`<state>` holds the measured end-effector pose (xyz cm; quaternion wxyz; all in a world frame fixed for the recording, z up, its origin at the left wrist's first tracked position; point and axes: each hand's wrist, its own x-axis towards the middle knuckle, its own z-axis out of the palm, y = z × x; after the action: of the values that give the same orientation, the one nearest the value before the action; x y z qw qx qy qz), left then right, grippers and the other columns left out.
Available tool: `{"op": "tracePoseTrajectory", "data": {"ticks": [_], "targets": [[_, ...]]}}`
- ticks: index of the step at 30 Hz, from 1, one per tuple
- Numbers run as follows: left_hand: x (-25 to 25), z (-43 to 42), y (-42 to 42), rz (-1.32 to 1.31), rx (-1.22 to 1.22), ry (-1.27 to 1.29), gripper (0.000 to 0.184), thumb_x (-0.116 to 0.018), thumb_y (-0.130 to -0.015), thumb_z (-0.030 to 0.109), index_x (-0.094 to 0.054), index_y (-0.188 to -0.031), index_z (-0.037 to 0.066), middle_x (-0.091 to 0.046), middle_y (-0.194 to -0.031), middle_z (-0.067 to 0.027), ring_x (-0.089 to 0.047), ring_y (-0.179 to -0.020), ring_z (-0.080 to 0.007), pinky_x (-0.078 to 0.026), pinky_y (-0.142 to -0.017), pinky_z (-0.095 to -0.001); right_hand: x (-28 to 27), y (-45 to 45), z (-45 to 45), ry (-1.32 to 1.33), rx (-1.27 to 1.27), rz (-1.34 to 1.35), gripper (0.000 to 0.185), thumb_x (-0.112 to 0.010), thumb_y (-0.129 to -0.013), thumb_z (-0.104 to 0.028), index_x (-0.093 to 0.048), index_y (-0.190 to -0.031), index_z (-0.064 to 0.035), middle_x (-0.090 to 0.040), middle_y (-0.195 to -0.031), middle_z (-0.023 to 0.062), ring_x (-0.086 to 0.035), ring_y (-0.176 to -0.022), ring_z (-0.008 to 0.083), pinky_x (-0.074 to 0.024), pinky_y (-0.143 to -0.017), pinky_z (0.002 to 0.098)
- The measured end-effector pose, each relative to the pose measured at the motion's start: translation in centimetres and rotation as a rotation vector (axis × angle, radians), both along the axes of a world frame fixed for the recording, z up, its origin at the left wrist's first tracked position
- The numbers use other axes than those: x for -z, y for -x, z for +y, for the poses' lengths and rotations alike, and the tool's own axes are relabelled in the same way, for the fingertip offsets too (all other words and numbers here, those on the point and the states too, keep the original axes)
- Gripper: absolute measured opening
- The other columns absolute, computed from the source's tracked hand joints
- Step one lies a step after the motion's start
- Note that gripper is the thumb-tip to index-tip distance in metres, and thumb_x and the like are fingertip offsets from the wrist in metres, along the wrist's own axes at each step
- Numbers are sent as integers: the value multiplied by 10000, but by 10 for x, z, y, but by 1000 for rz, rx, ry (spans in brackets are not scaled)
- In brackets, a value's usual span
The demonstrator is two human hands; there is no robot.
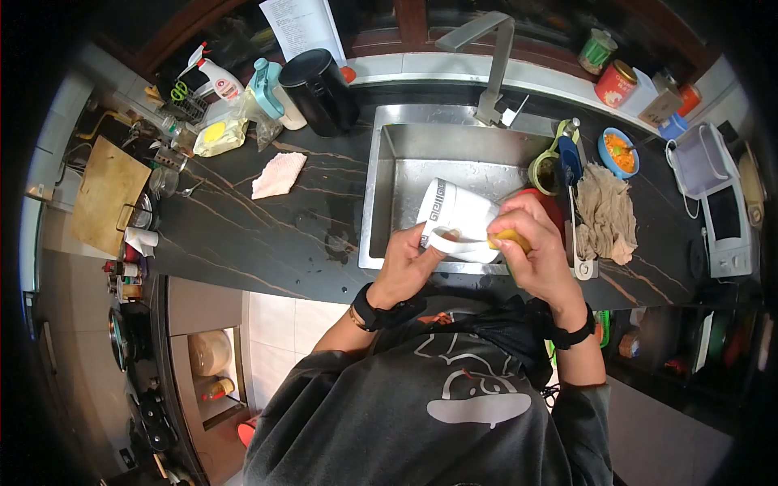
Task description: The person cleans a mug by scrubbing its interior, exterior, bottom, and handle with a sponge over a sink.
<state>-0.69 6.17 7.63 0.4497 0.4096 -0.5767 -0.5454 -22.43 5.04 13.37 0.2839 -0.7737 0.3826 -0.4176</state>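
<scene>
Over the front of the steel sink, a white mug (466, 209) with a dark patterned band lies tilted on its side, its handle toward my body. My left hand (405, 266) is closed on the mug near its handle and banded end. A yellow sponge (509, 240) is pinched in my right hand (536, 247), pressed against the mug at the handle side. Part of the sponge is hidden by my fingers. Below the mug is the sink (379, 186), with a red item (549, 209) partly visible behind my right hand.
The faucet (496, 73) rises behind the sink. A green strainer (545, 172) sits at its right edge, near a beige cloth (604, 212) and a blue bowl (618, 154). To the left are a pink cloth (279, 175), a black kettle (318, 93) and a cutting board (109, 196).
</scene>
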Motion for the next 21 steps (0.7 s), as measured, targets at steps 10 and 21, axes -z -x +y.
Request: {"op": "tracePoseTrajectory", "data": {"ticks": [10,21], "targets": [[2,-2,26,563,-163,-298,289,-506,-952,280,-570,-1118,53,-636,-1039,-49,-610,-936,-154,-489,-808,-323,26,-28,-3,-95,437,-410,205,-634,-823,-48,-547,-1006,-13,-561,-963,95,-542,-904,195,-432,-799,299],[13,4,33,481,-295,-292,278,-511,-951,271,-569,-1120,59,-632,-1039,-46,-615,-917,-150,-505,-785,-342,49,-33,4,-77,317,-212,273,-688,-791,-72,-520,-1001,-23,-526,-964,92,-521,-911,188,-422,-816,302]]}}
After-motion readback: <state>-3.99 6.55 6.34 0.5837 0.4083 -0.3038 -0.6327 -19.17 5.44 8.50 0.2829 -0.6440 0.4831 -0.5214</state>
